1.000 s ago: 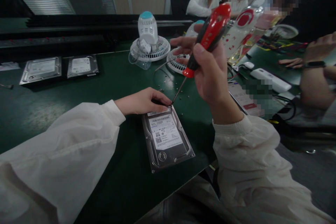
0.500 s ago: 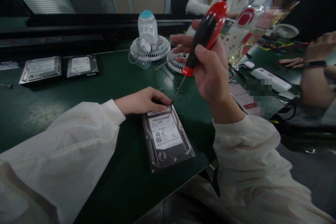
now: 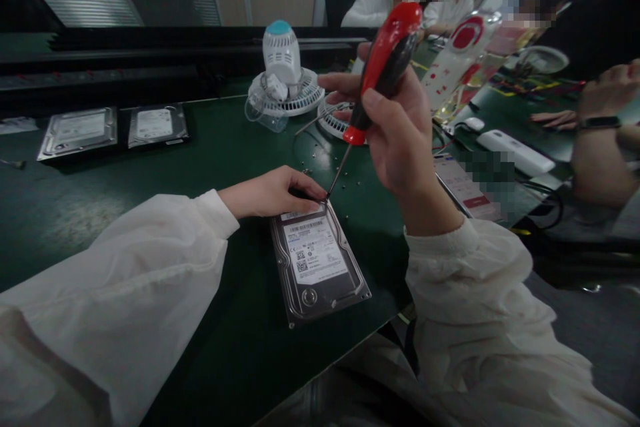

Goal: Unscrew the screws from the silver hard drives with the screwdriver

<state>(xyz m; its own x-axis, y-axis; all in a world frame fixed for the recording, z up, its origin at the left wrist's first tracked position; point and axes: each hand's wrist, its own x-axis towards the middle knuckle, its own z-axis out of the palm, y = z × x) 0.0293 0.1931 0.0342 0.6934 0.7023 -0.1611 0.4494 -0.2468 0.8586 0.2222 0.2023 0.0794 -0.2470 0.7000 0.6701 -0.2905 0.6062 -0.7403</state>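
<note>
A hard drive (image 3: 317, 260) with a white label lies flat on the green table in front of me. My left hand (image 3: 280, 192) grips its far end, thumb on the top face and fingers over the far edge. In my right hand (image 3: 400, 127) is a red and black screwdriver (image 3: 384, 67), held by its handle and slanting down to the left. Its tip meets the drive's far right corner, close to my left fingertips; the screw head there is too small to make out. Several small screws (image 3: 345, 185) are scattered on the table beyond the drive.
Two more hard drives (image 3: 157, 125) lie at the far left. A white fan (image 3: 283, 63) with a clear plastic cup (image 3: 265, 107) stands at the back. To the right are a phone (image 3: 467, 190), a white power strip (image 3: 517, 152), a clear bottle (image 3: 463, 67) and another person's arm (image 3: 600, 153).
The screwdriver handle has turned, showing more red towards me, and its top has shifted slightly left along with my right hand. My left hand and the drive have stayed put.
</note>
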